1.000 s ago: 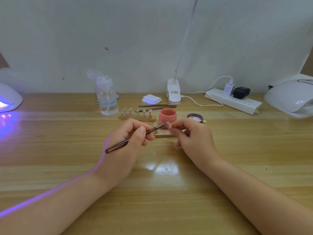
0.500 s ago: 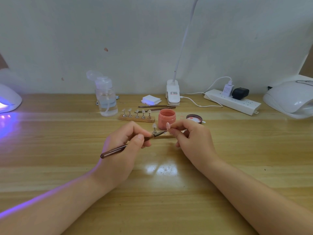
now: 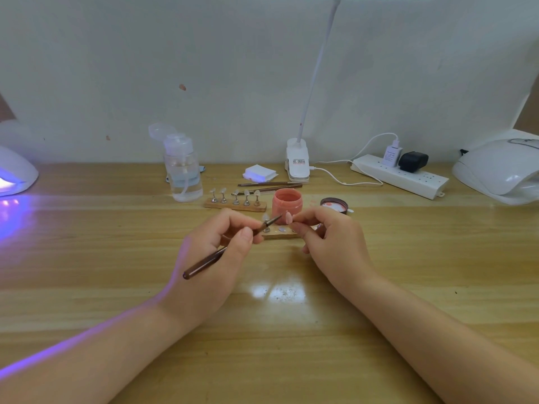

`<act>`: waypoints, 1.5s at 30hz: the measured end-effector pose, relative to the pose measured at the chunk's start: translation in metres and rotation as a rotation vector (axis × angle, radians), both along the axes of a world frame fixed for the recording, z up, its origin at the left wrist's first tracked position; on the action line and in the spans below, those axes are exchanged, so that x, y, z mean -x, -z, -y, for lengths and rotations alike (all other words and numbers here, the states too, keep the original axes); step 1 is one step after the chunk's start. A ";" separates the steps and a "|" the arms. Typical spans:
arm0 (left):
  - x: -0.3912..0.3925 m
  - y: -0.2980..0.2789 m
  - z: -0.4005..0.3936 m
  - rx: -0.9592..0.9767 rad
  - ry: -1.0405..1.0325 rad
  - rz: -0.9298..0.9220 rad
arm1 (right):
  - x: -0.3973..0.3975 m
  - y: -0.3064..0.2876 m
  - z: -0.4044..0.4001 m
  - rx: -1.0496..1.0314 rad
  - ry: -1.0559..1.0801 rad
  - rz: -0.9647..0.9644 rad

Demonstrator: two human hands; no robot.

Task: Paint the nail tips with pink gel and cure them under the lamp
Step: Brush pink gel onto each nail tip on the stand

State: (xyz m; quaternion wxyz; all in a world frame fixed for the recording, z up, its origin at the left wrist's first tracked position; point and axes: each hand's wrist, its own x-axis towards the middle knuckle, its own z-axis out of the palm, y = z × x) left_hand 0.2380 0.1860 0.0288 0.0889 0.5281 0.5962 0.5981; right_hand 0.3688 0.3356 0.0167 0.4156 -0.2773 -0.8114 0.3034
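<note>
Left hand (image 3: 217, 258) pinched a brown brush (image 3: 227, 249), its tip pointing at the pink nail tip (image 3: 288, 218) pinched by the right hand (image 3: 329, 243), just before the open pink gel jar (image 3: 287, 202) on the wooden table (image 3: 408, 258).

You get bright, even light from overhead, with a white glare patch on the table (image 3: 277, 290) between your forearms. Purple glow spills from the nail lamp (image 3: 14, 173). Edges bend slightly.
</note>
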 end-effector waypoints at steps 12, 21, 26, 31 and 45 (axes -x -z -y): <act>-0.003 -0.002 0.000 0.031 -0.029 0.013 | 0.000 -0.001 0.000 0.002 0.007 0.026; 0.005 -0.017 -0.007 -0.021 -0.093 0.082 | 0.003 -0.001 0.000 0.042 0.011 0.023; 0.024 -0.039 -0.028 0.036 -0.197 0.125 | 0.002 -0.002 0.000 0.031 0.003 0.019; 0.035 -0.071 -0.069 0.191 -0.238 0.021 | 0.002 -0.002 0.001 0.016 -0.002 0.036; 0.025 -0.091 -0.138 0.703 -0.106 -0.228 | 0.004 0.000 0.001 0.058 -0.018 -0.017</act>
